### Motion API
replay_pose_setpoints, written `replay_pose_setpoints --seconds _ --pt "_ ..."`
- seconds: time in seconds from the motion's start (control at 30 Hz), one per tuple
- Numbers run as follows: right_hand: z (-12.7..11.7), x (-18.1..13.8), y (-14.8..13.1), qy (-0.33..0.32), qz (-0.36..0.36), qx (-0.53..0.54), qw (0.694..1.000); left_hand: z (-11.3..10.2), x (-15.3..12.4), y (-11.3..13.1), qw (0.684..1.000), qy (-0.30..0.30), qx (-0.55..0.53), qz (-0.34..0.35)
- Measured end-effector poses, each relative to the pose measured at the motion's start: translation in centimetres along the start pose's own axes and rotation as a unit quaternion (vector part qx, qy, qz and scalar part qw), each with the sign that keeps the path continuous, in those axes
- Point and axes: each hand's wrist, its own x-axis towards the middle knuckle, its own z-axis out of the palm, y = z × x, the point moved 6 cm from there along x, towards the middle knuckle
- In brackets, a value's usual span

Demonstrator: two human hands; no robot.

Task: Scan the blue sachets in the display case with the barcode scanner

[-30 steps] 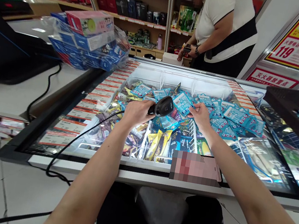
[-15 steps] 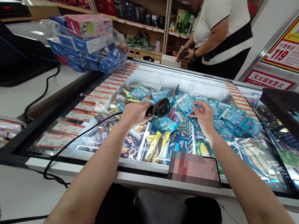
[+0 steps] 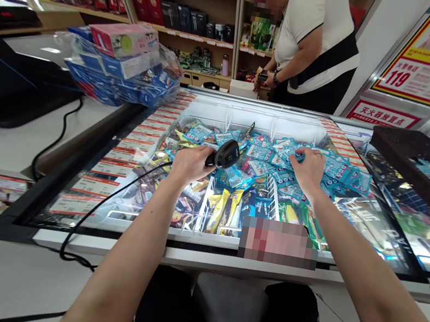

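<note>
My left hand (image 3: pixel 191 165) is wrapped round the handle of a black corded barcode scanner (image 3: pixel 227 155). The scanner's head points right, above the freezer's glass top. At the right, the fingers of my right hand (image 3: pixel 308 172) are bent and pinched together on a blue packet among the spread of small blue packets (image 3: pixel 260 152) on the glass. My fingertips partly cover that packet. Other blue packets lie overlapping to both sides of this hand. Beneath the glass, wrapped ice creams (image 3: pixel 227 207) fill white wire baskets.
A phone with a blurred screen (image 3: pixel 279 243) lies at the freezer's front edge. A dark tray (image 3: pixel 418 163) of blue packets stands at right. Plastic-wrapped boxes (image 3: pixel 119 63) sit on the left counter. The scanner's cable (image 3: pixel 117 196) crosses the glass. Behind the freezer stands another person (image 3: pixel 319 40).
My right hand has moved a little to the right over the blue packets, and its fingers have closed. Some packets near it have shifted. The scanner stays almost where it was.
</note>
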Motion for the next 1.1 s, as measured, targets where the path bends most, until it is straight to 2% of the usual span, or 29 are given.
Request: replay_pose_setpoints --seconds 0.17,0.27,0.43,0.53,0.63,0.8,0.97,1.1 --pt "-0.9 -0.3 -2.0 0.019 -0.04 -0.04 0.998 0.0 0.1 -0.9 0.999 -0.003 -0.007 -0.042" --pt "-0.7 -0.7 -4.6 -0.015 -0.104 -0.049 0.993 0.0 0.1 -1.6 0.998 0.002 -0.01 -0.068" --pt "2.3 -2.3 -9.3 -0.108 -0.251 -0.032 0.961 -0.2 0.0 -2.5 0.995 0.012 -0.012 -0.101" --pt "4.4 -3.4 -11.1 -0.156 -0.303 -0.021 0.94 -0.5 0.0 -3.0 0.993 0.023 -0.013 -0.116" --pt "5.7 -4.0 -12.5 -0.185 -0.323 -0.008 0.928 -0.6 0.0 -3.6 0.99 0.033 -0.009 -0.135" --pt "7.2 -3.9 -14.3 -0.196 -0.347 -0.003 0.917 -0.6 -0.1 -4.0 0.988 0.033 -0.007 -0.149" --pt "9.3 -3.6 -14.7 -0.238 -0.333 -0.013 0.912 -0.7 -0.1 -3.9 0.987 0.019 -0.013 -0.157" --pt "9.4 -3.8 -14.7 -0.255 -0.353 -0.013 0.9 -0.7 -0.1 -4.0 0.987 0.021 -0.015 -0.158"
